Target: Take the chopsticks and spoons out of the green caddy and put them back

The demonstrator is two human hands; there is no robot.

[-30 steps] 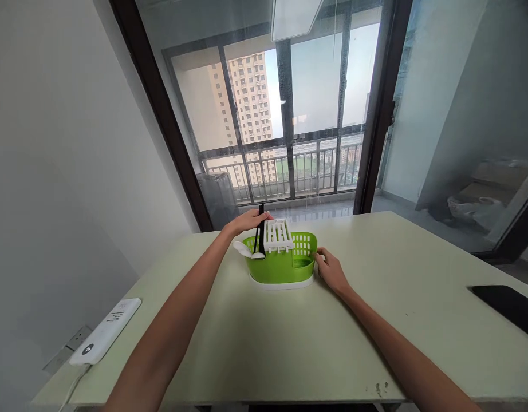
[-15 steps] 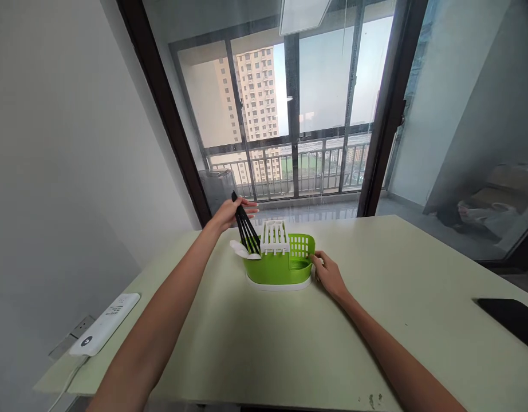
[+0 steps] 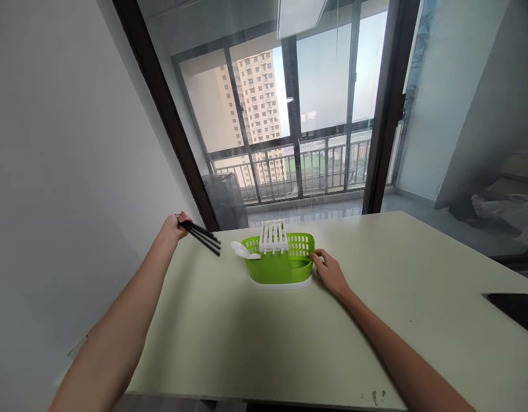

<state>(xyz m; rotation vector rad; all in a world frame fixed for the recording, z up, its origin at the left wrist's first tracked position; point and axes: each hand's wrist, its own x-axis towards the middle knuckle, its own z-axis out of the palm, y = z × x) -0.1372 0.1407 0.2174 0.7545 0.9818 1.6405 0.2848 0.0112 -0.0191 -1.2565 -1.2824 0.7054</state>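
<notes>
My left hand (image 3: pixel 176 227) is closed around one end of a bundle of black chopsticks (image 3: pixel 204 237), held in the air to the left of the basket and fanned slightly toward it. The green cutlery basket (image 3: pixel 270 270) stands upright on a white base. A white slatted rack (image 3: pixel 273 236) sits across its top. White spoons (image 3: pixel 242 250) rest at the basket's left end, bowls outward; how they are attached is hard to see. My right hand (image 3: pixel 330 273) grips the basket's right end, thumb and fingers at the rim; some fingertips are hidden.
The pale green table (image 3: pixel 315 337) carries the basket. A dark flat object (image 3: pixel 515 309) lies at its right edge. Beyond the far edge is a glass door with a dark frame (image 3: pixel 378 171), and a wall (image 3: pixel 75 171) runs along the left.
My left hand has drawn the chopsticks out of the basket and carried them left, tilting them toward level. My right hand stays on the basket, which has barely moved.
</notes>
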